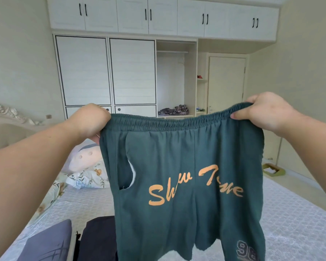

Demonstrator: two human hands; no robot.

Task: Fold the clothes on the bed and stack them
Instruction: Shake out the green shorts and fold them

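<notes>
Matt green cloth shorts with gathered elastic waistband, above quilted fabric bedspread.

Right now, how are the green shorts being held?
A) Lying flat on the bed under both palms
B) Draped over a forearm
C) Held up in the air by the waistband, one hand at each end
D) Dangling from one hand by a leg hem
C: the left hand and right hand each have a grip on one end of the elastic waistband, and the green shorts hang open above the bed.

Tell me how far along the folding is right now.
Done, by the look of it: a dark garment and a grey-blue one lie flat on the bed, side by side; whether they are fully folded I cannot tell. In hand: the green shorts, held up unfolded by the waistband between the left hand and right hand. Left: fold the shorts and stack everything.
</notes>
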